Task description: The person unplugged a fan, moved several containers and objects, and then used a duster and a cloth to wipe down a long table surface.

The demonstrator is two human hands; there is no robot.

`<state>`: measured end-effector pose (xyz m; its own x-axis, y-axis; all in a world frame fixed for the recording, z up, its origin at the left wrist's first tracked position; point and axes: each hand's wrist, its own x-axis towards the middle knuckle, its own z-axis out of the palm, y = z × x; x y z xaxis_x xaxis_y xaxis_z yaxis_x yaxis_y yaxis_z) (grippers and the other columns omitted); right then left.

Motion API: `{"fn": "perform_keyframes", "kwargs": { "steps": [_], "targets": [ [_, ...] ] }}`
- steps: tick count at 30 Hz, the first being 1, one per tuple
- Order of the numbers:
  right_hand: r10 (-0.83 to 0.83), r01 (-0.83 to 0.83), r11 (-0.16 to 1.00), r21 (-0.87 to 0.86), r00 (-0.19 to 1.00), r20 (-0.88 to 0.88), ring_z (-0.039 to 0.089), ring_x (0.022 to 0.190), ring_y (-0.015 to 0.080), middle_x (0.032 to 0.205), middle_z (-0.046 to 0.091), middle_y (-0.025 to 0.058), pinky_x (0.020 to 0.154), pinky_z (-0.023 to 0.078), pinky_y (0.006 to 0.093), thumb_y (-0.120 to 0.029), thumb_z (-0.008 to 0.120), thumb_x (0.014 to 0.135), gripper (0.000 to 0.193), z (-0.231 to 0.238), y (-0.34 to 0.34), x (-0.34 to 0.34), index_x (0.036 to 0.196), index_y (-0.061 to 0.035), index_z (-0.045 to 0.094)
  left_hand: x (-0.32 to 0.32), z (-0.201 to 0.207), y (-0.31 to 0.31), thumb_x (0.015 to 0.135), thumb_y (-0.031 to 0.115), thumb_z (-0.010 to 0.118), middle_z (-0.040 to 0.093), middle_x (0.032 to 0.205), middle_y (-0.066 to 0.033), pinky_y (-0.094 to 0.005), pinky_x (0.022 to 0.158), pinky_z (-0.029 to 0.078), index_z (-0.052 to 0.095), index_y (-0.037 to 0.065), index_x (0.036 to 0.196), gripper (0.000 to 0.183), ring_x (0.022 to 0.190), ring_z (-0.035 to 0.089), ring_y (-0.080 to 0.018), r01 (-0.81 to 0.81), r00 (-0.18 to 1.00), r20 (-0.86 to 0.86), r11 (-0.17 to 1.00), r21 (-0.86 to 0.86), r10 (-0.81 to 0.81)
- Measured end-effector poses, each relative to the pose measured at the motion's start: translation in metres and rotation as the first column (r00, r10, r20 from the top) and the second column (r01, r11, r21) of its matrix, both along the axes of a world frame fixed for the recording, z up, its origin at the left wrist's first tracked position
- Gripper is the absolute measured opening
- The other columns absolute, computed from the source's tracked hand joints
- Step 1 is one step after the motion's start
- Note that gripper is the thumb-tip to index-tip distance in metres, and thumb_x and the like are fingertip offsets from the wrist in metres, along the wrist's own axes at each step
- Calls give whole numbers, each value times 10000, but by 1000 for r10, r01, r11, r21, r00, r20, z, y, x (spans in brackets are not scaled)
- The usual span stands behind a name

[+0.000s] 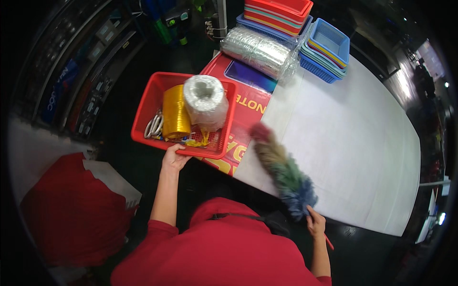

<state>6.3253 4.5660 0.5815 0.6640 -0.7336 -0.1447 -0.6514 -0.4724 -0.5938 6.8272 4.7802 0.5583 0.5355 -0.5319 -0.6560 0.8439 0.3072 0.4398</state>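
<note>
My left hand (pixel 175 158) grips the near rim of a red plastic basket (pixel 143 102), which juts past the table's left edge. Inside the basket stand a yellow roll of plastic twine (pixel 175 114) and a clear plastic roll (pixel 207 102). White-handled scissors (pixel 153 125) and loose yellow strands (pixel 200 139) lie around them. In my right hand (pixel 315 222) is the handle of a multicoloured duster (pixel 285 174), its fingers wrapped round near the blue end. The fluffy head slants up and left over the table's near edge, slightly blurred.
The pale table top (pixel 353 143) has a red printed sheet (pixel 243 117) at its left. A plastic-wrapped roll (pixel 257 51) and stacked baskets (pixel 329 45) stand at the far side. Red cloth (pixel 76 209) drapes something at lower left. Shelves (pixel 90 81) line the left.
</note>
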Motion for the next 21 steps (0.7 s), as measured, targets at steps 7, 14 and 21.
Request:
{"fn": "perform_keyframes", "kwargs": {
  "steps": [7, 14, 21],
  "targets": [
    [-781, 808, 588, -47, 581, 230, 495, 584, 100, 783, 604, 68, 547, 416, 219, -10, 484, 806, 388, -32, 119, -44, 1194, -11, 473, 77, -55, -153, 634, -41, 489, 503, 920, -194, -506, 801, 463, 442, -11, 931, 302, 876, 532, -340, 266, 957, -137, 962, 67, -255],
    [-975, 919, 140, 368, 62, 215, 357, 449, 36, 612, 444, -16, 384, 272, 175, -1, 485, 809, 447, -49, 229, 33, 1250, -29, 414, 96, -70, -228, 663, -25, 452, 499, 995, -234, -548, 827, 446, 421, -63, 962, 302, 948, 517, -395, 353, 916, -195, 935, -24, -351],
    [-983, 917, 71, 392, -3, 185, 360, 424, 36, 552, 439, -19, 380, 263, 164, -67, 493, 834, 400, -51, 242, 56, 1228, -26, 433, 90, -80, -241, 637, -35, 457, 514, 998, -224, -548, 783, 472, 437, -46, 992, 356, 932, 539, -373, 334, 921, -194, 941, -53, -337]
  ]
}}
